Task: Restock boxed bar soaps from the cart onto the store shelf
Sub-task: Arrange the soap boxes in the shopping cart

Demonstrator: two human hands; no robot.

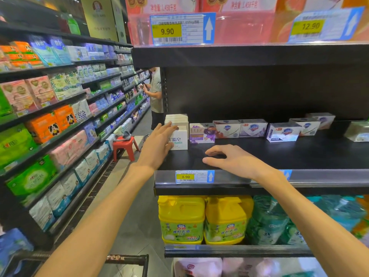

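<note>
White boxed soaps [178, 134] stand stacked at the left end of the black shelf [299, 154]. My left hand [158, 144] lies flat against their left side, fingers straight, touching the front box. My right hand [233, 159] hovers palm down over the bare shelf board, fingers relaxed and holding nothing. Further along the shelf stand a purple soap box [201, 132] and several white and blue soap boxes [283, 131]. The cart handle [127, 257] shows at the bottom left; the cart's contents are out of view.
Yellow detergent jugs [203, 218] fill the shelf below. A price rail with a yellow 8.90 tag [185, 176] edges the shelf. A red stool [124, 146] stands in the aisle, and a person [155, 94] stands beyond it. Packed tissue shelves [50, 116] line the left.
</note>
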